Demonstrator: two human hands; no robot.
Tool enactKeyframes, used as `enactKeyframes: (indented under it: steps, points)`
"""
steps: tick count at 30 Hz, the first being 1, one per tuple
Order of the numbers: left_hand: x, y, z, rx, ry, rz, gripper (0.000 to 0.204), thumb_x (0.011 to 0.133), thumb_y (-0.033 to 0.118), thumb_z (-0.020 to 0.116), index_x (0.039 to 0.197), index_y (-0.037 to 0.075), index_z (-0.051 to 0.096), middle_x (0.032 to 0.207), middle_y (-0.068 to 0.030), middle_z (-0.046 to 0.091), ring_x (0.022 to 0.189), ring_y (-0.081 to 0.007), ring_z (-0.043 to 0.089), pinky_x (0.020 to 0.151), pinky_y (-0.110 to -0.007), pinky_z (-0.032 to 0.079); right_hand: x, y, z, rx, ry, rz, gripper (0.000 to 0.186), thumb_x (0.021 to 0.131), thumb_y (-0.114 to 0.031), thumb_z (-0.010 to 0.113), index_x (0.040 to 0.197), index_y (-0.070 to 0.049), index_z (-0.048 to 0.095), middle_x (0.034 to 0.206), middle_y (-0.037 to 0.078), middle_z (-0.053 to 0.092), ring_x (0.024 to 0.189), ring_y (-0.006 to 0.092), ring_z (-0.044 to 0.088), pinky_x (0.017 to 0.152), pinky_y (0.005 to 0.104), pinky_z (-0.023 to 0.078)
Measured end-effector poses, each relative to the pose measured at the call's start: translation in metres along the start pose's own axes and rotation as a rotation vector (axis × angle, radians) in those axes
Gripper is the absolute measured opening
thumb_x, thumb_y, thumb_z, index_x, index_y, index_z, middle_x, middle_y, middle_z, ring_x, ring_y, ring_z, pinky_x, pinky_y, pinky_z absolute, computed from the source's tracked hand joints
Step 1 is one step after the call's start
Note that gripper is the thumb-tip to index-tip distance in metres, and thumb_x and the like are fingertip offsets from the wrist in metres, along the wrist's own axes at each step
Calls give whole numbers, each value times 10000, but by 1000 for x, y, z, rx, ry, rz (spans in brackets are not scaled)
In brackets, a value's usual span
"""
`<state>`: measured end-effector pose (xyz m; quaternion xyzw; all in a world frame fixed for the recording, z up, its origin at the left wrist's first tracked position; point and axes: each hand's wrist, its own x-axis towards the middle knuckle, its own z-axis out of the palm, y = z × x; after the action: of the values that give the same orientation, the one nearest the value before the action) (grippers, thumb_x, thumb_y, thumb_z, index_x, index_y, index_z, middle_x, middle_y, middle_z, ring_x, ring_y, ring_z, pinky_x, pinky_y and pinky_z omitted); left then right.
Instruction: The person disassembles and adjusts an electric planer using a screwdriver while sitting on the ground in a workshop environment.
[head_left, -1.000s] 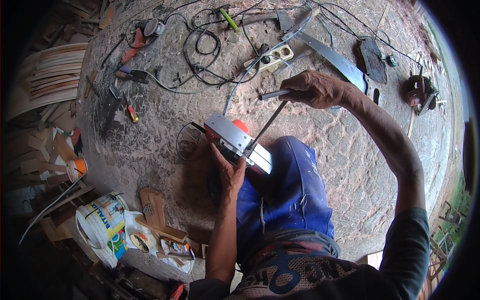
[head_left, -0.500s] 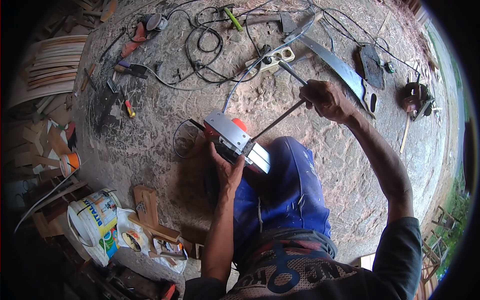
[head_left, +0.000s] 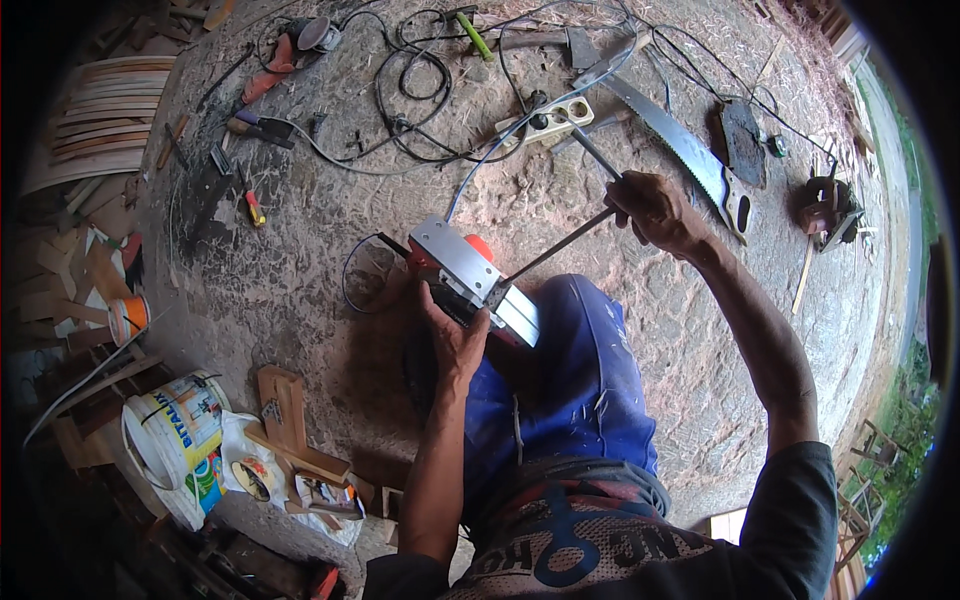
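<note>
An electric planer (head_left: 452,262) with a flat silver sole and red-orange parts rests upturned against my blue-trousered legs. My left hand (head_left: 458,335) grips its near side, thumb and fingers around the dark body. In my right hand (head_left: 655,210), closed fingers hold a long grey metal rod (head_left: 560,244). One stretch of the rod slants down to the slot in the middle of the planer's sole, its tip seeming to touch there. Another stretch points up and left past my fist, toward a power strip (head_left: 553,120); the rod looks bent where my hand covers it.
A handsaw (head_left: 680,145) lies at the upper right, a grinder-like tool (head_left: 830,210) beyond it. Black cables (head_left: 440,85) coil ahead. A yellow-red screwdriver (head_left: 254,208) lies left. White buckets (head_left: 180,425) and a wooden piece (head_left: 284,405) stand at the lower left.
My right hand has shifted very slightly right and down with the rod. The view has moved a little; the planer and my left hand stay in nearly the same pose.
</note>
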<state>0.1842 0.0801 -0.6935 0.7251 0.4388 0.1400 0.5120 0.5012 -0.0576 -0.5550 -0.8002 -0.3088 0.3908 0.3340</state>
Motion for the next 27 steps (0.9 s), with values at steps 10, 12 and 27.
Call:
enactKeyframes:
  steps: [10,12,27]
  points:
    - [9,-7,2,50,11,22,977,795,170,711,1508,-12,70,1489,-283,233,1386,-390,290,1159,-461,259,14,-2,10,255,71,377,262,1025,-299,463,1014,-56,559,700,39,519,508,82,474,408,250,392]
    - [12,-10,3,137,24,80,965,826,174,700,1519,18,47,1489,-279,232,1382,-374,299,1152,-460,264,17,-4,9,232,60,392,241,1027,-291,452,1015,-68,544,697,32,506,533,72,487,408,240,396]
    - [22,1,4,132,-16,1,963,875,241,695,1516,36,5,1497,-301,208,1373,-400,317,1124,-464,302,32,39,25,-499,350,-66,279,946,-271,530,907,5,529,681,275,596,694,467,622,636,546,466]
